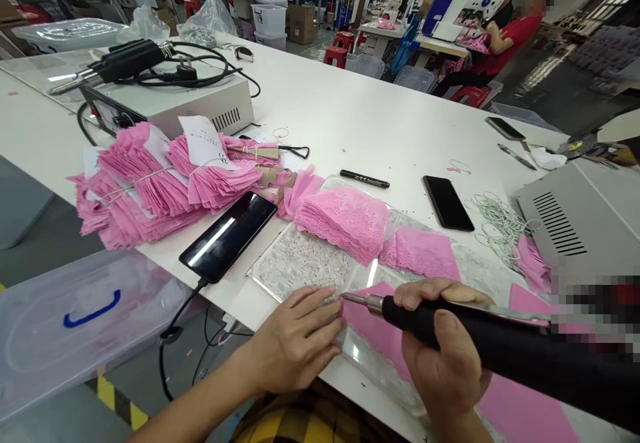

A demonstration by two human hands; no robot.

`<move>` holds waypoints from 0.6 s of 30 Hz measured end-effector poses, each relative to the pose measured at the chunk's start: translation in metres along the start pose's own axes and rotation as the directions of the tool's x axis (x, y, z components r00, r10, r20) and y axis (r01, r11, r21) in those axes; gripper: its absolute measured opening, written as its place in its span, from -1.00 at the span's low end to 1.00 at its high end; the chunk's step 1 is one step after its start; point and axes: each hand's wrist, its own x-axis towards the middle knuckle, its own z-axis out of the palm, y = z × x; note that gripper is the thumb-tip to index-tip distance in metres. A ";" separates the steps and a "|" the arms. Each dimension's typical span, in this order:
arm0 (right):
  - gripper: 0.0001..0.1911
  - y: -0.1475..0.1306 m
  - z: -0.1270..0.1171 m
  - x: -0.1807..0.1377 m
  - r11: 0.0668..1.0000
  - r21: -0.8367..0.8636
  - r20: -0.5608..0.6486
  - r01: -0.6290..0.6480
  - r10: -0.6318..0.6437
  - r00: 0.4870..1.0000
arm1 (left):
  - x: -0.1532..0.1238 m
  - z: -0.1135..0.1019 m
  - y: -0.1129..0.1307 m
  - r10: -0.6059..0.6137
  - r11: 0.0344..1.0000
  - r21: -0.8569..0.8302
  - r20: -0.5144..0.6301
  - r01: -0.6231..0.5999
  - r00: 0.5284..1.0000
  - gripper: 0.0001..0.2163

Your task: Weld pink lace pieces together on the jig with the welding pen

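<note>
My right hand (445, 349) is wrapped round a thick black ultrasonic welding gun (480, 329) with a tapered metal tip. The tip points left and reaches the fingertips of my left hand (299, 341). That hand lies palm down, fingers stretched out, at the left edge of a flat pink fabric piece (373, 323). Whether its fingertips press on the fabric is hard to see. Under the fabric lies a clear-covered, grey-patterned board (305, 266). A stack of pink lace pieces (345, 219) rests on it, with another pink lace piece (423, 253) beside the stack.
Tied bundles of pink fabric (165, 183) lie at left beside a phone (227, 236) with a cable. Behind them, a second black gun (130, 61) rests on a vented box (200, 106). A marker (365, 178), another phone (447, 203) and pale elastic loops (500, 226) lie ahead. Someone in red (515, 43) sits at a sewing machine.
</note>
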 end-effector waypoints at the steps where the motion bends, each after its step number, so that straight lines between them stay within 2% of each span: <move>1: -0.88 -0.002 -0.003 0.002 1.000 0.016 -0.020 0.000 0.000 1.000 | 0.000 0.000 0.000 0.003 1.000 0.003 -0.003 -0.003 1.000 -0.76; 5: -0.85 -0.016 -0.031 0.015 0.997 0.022 -0.177 0.076 -0.071 0.982 | 0.000 -0.003 -0.001 0.040 0.999 0.007 -0.012 -0.040 0.999 -0.76; 8: -0.85 -0.031 -0.066 0.025 0.991 -0.055 -0.310 0.122 -0.133 0.941 | 0.003 -0.003 -0.001 0.068 0.998 0.013 -0.026 -0.067 0.997 -0.74; 12: -0.88 -0.044 -0.104 0.027 0.986 -0.120 -0.427 0.116 -0.157 0.891 | 0.013 0.006 0.005 0.101 0.994 -0.024 -0.048 -0.102 0.994 -0.74; 15: -0.88 -0.045 -0.112 0.025 0.985 -0.128 -0.463 0.116 -0.162 0.872 | 0.022 0.014 0.016 0.135 0.988 -0.068 -0.032 -0.137 0.990 -0.78; 18: -0.88 -0.041 -0.108 0.023 0.985 -0.128 -0.447 0.113 -0.159 0.880 | 0.028 0.020 0.024 0.161 0.984 -0.074 0.005 -0.160 0.987 -0.77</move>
